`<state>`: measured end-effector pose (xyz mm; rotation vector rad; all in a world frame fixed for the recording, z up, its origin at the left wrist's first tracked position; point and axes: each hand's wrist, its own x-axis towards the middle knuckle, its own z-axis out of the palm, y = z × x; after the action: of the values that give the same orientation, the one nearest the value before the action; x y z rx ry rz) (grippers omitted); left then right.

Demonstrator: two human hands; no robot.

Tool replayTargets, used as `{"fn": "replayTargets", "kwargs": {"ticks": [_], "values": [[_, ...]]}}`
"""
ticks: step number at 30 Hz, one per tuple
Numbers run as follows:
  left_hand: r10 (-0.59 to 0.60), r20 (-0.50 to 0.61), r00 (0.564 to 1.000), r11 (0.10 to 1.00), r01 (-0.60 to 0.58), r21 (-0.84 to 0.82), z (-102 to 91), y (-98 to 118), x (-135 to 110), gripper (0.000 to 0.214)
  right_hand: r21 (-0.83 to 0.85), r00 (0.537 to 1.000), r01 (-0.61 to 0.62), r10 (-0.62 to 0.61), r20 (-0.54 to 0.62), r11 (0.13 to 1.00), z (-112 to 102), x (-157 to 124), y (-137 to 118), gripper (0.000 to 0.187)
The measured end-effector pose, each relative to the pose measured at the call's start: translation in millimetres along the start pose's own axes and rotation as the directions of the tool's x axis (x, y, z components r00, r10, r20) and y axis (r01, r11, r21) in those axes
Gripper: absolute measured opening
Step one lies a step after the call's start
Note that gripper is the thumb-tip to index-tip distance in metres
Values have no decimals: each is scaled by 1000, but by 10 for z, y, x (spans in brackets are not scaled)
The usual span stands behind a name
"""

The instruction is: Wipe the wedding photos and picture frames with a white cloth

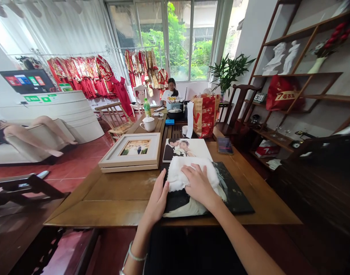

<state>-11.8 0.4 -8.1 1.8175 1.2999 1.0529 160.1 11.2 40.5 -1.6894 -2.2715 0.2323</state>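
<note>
Right hand: while the left steadies the side, right hand (pixel 200 184) lies spread on the cloth, fingers a little bent, pressing down rather than clenching.
Left hand: left hand (pixel 157 198) open, fingers straight, thumb apart, set along the panel's left edge; whether it touches the cloth, can't tell.
Cloth: white cloth (pixel 175 173), centre of view, bunched on the panel; looks soft, light, fluffy, scalloped edge; best held under a flat palm.
Panel: dark photo panel (pixel 237 198), lower centre, flat; probably stiff, moderately light, face smooth, maybe slippery, could scratch; take by side edges, off the face.
Print: couple print (pixel 199 149) just beyond the cloth.
Frame: pale frame (pixel 154 158), left of centre; edges look stiff, glass can't be confirmed.
Table: brown wooden table (pixel 106 200) across lower half; mug (pixel 148 124), bottle (pixel 147 107) and paper bag (pixel 205 114) further up.
Room: red floor (pixel 74 166) at left; red garments (pixel 77 74) upper left; window (pixel 179 38) top centre; plant (pixel 229 72) and shelf (pixel 300 74) upper right; seated person (pixel 170 93) at far end.
</note>
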Motion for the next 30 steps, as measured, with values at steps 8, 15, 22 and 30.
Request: {"fn": "replayTargets", "kwargs": {"ticks": [8,15,22,30], "values": [[-5,-14,1000,1000,4,-17,5,-2,-14,52,14,997,75,-75,10,997,92,-831,-186,73],[16,-31,999,1000,-17,-21,11,-33,-11,51,118,990,99,-110,91,988,-73,-736,33,68],[79,-16,997,996,-79,43,2,-64,3,46,53,999,-28,29,-27,998,-38,32,265,62],[133,-2,991,990,-133,53,-3,-123,9,46,37,998,-11,13,-62,999,86,-753,-46,69]]}}
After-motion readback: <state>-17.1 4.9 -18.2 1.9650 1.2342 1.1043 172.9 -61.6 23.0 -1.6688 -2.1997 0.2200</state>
